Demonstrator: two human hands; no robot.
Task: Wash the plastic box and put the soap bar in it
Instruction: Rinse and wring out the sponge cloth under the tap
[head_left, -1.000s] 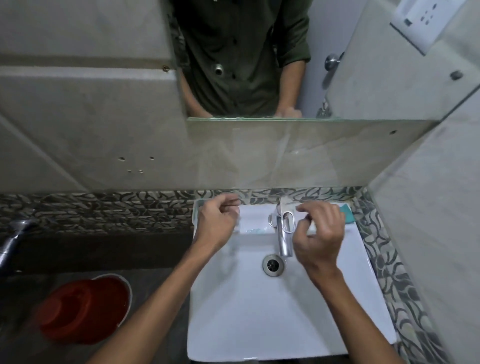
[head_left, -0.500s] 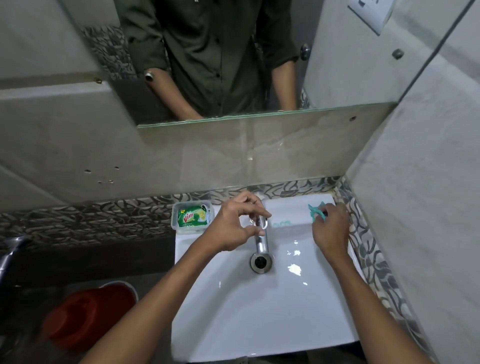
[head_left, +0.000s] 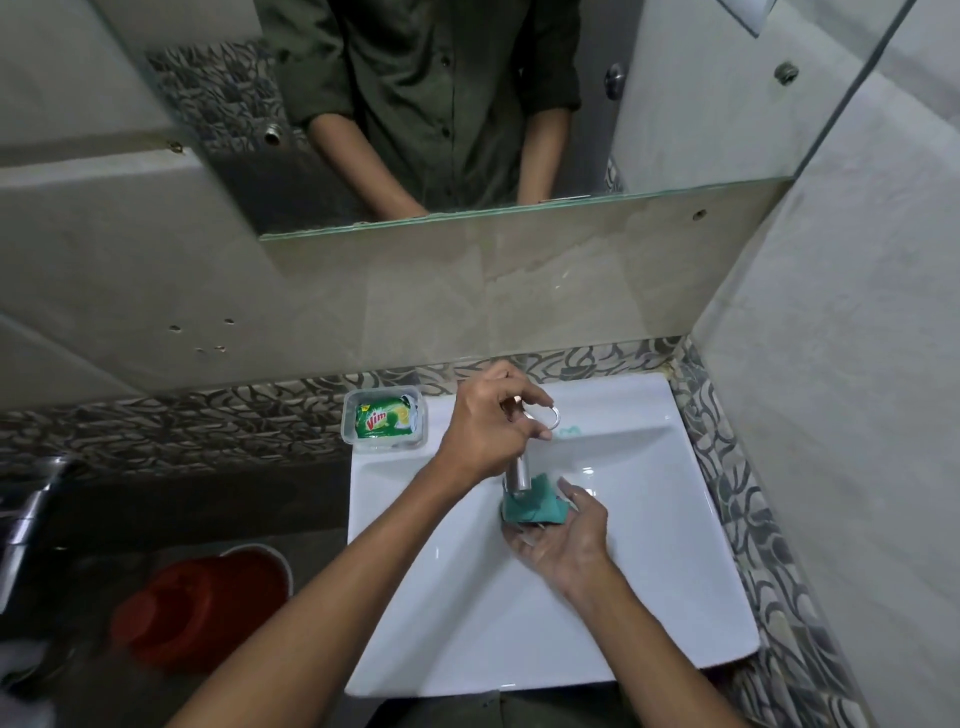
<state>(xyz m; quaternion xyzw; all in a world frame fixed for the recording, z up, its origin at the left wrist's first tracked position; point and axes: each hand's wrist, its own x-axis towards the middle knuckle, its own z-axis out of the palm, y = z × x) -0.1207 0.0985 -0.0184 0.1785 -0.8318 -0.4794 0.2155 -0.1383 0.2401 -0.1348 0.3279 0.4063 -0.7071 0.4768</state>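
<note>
Plastic box (head_left: 385, 422) with soap left of left hand (head_left: 488, 426) gripping tap (head_left: 519, 467)

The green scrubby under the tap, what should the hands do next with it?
Probably lift the tap handle to start water. The left hand already grips it, the right hand holds the green scrub pad under the spout, and no water shows yet.
</note>
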